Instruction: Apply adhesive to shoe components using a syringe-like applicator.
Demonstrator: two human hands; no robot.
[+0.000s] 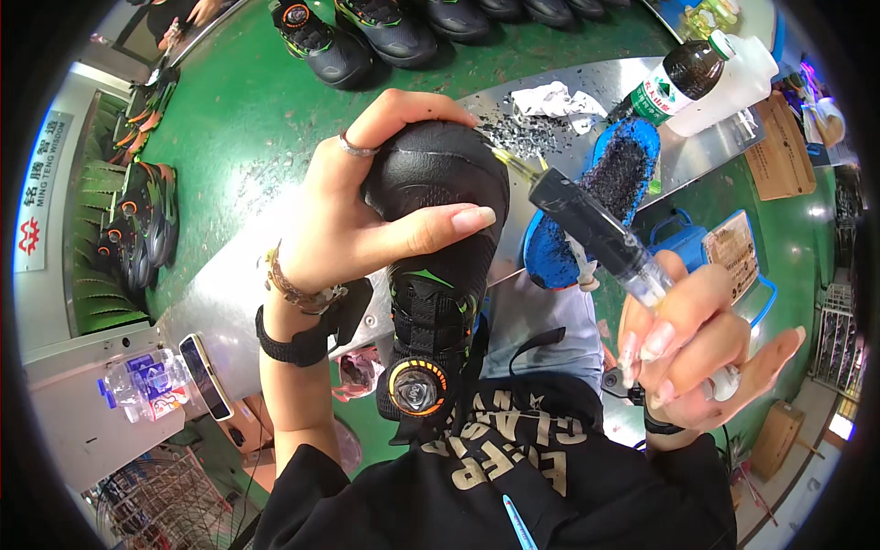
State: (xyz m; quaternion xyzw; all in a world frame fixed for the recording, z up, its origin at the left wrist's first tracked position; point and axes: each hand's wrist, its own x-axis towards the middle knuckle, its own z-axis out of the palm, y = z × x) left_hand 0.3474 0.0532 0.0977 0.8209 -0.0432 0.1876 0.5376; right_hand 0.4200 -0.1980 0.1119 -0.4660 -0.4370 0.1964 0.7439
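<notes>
the left hand [353, 215] in the middle of the frame is wrapped over the toe of a black shoe [438, 266], thumb laid across the front and fingers curled round the far side, so the grip is closed firmly on it; the shoe points toe-up with its round dial fastener [415, 387] low, just above the person's dark hooded top. the right hand [701, 353] at the lower right pinches a clear-handled brush tool [596, 234] between thumb and fingertips, the other fingers fanned out loose, and its dark head reaches up-left so the yellowish bristle tip [516, 165] sits just beside the toe's upper right edge; whether it touches cannot be told. to work this well, it seems best to keep the shoe braced steady against the body, let only the tip meet the seam where upper and sole join, and move along it in short light strokes so nothing smears onto the black upper. the left wrist is bent back with a bracelet and dark band on it; the right wrist is cocked, palm half up. right of the tool lies a blue sole [596, 206] with dark crumbs, on a grey metal sheet [596, 82] over the green table [247, 110], a dark bottle [683, 78] at the upper right.
</notes>
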